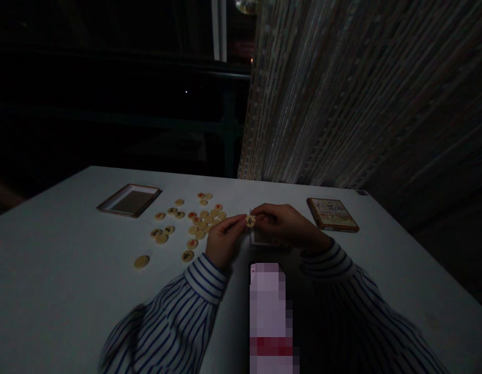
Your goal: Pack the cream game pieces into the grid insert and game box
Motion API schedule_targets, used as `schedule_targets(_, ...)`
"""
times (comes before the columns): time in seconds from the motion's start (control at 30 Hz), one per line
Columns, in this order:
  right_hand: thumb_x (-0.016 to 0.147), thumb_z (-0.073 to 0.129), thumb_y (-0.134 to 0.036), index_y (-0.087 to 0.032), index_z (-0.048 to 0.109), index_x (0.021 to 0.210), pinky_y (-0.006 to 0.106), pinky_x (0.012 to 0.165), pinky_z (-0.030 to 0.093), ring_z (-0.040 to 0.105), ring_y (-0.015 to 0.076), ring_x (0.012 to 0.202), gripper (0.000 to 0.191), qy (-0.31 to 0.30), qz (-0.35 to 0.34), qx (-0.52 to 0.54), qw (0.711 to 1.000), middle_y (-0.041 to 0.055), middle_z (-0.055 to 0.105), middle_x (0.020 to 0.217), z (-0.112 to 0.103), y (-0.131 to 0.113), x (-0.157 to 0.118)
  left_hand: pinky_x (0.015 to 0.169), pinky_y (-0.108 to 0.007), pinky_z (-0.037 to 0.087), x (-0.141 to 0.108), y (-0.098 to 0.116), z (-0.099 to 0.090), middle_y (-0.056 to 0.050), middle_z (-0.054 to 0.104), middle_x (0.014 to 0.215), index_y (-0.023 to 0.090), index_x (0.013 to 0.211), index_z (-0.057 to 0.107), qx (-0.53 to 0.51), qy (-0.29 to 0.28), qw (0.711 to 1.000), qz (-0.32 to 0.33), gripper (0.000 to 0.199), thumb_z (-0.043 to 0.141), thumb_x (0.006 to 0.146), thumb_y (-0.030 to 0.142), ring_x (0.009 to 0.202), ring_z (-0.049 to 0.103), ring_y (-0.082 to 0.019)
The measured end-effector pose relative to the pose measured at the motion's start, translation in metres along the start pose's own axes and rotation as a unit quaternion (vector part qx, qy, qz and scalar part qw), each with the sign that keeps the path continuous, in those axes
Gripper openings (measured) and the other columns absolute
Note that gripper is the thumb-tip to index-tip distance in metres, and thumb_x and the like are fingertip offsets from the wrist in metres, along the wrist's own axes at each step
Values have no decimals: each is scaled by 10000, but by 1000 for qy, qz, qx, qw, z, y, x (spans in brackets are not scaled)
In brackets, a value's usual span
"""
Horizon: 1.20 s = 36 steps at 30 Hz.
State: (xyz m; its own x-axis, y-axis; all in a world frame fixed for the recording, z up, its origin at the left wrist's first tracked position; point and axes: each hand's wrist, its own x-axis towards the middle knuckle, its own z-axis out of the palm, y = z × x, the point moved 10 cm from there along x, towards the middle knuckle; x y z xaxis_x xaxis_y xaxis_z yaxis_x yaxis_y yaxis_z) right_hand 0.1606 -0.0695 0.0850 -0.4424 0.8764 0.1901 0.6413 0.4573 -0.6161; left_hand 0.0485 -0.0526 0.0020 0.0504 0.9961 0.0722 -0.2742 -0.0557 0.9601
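A round wooden Chinese chess piece (250, 222) with a dark character on its face is held up between my two hands. My left hand (224, 240) pinches its left edge with thumb and fingertips. My right hand (285, 223) has its fingers closed at the piece's upper right side. Beneath my right hand lies a shallow tray (260, 239), partly covered, with a few pieces faintly visible inside. Left of my left hand, several more pieces (202, 225) are scattered, some with red or black characters, others blank side up.
An open box lid or tray (131, 200) lies at the table's left. A flat printed box (333, 214) sits at the right. Closest to me is a blurred-out, phone-like object (268, 311) on the white table (69, 249). A string curtain (303, 104) hangs behind.
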Motion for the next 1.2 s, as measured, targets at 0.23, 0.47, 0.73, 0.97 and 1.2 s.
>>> schedule_targets(0.23, 798, 530, -298, -184, 600, 992, 249, 653, 375, 548, 140, 754, 235, 4, -59, -142, 988, 35, 638, 865, 4, -16, 1, 769, -285, 471, 0, 3, 2, -61, 689, 843, 149, 855, 689, -6, -5, 1000, 4, 279, 690, 640, 327, 778, 616, -154)
schedule_targets(0.47, 815, 506, -292, -175, 593, 1011, 284, 727, 383, 548, 165, 831, 245, 14, -85, -207, 975, 59, 637, 907, 5, -22, 0, 755, -280, 482, -1, 0, 2, -58, 688, 839, 149, 862, 683, -6, -8, 1000, 6, 282, 687, 643, 325, 772, 615, -154)
schedule_targets(0.73, 808, 516, -303, -173, 600, 999, 296, 752, 399, 564, 174, 853, 246, 3, -95, -227, 969, 66, 646, 924, 5, -23, -2, 746, -303, 492, -2, 0, 6, -68, 689, 822, 148, 855, 684, 9, -22, 1000, -3, 278, 679, 644, 330, 752, 622, -165)
schedule_targets(0.97, 797, 528, -298, -172, 600, 1024, 293, 750, 392, 575, 183, 866, 269, -11, -84, -229, 970, 77, 653, 947, 6, -20, -2, 725, -285, 486, -3, 2, 7, -55, 692, 787, 144, 824, 687, 6, -15, 1000, -2, 267, 693, 622, 318, 734, 617, -155)
schedule_targets(1.2, 803, 515, -333, -181, 622, 975, 286, 700, 385, 589, 189, 817, 253, -26, -72, -243, 967, 72, 667, 896, 4, -20, -2, 693, -277, 501, -4, 2, 7, -46, 695, 746, 164, 784, 692, 13, -8, 1000, -19, 240, 701, 601, 318, 695, 622, -156)
